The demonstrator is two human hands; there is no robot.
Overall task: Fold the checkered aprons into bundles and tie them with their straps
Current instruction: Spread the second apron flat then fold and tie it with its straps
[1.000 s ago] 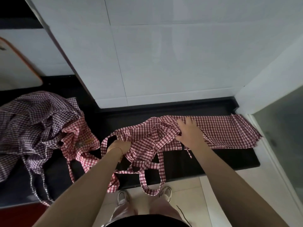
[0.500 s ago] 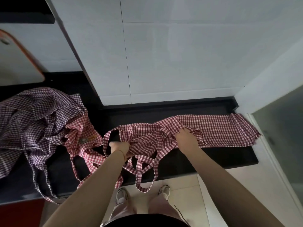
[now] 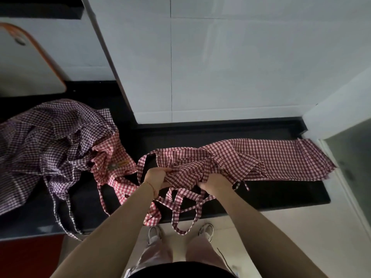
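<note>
A red-and-white checkered apron (image 3: 267, 157) lies folded lengthwise along the black counter (image 3: 281, 197), its right end reaching the wall corner. My left hand (image 3: 155, 178) grips its bunched left end. My right hand (image 3: 215, 182) is closed on the fabric a little to the right, near the counter's front. Between and below my hands, the apron's straps (image 3: 180, 209) hang in loops over the counter's front edge. To the left rests a heap of purple checkered aprons (image 3: 46, 145), with a lighter red checkered apron (image 3: 114, 165) lying against its right side.
White tiled wall rises behind the counter, with a white panel edge slanting down at the left. A white board with an orange rim (image 3: 26, 63) leans at the far left. Beige floor and my shoes (image 3: 154, 233) show below the counter edge.
My right hand slid from flat on the apron's middle back toward the front edge and closed on the fabric. My left hand has pulled the bunched end toward it; the straps swing lower.
</note>
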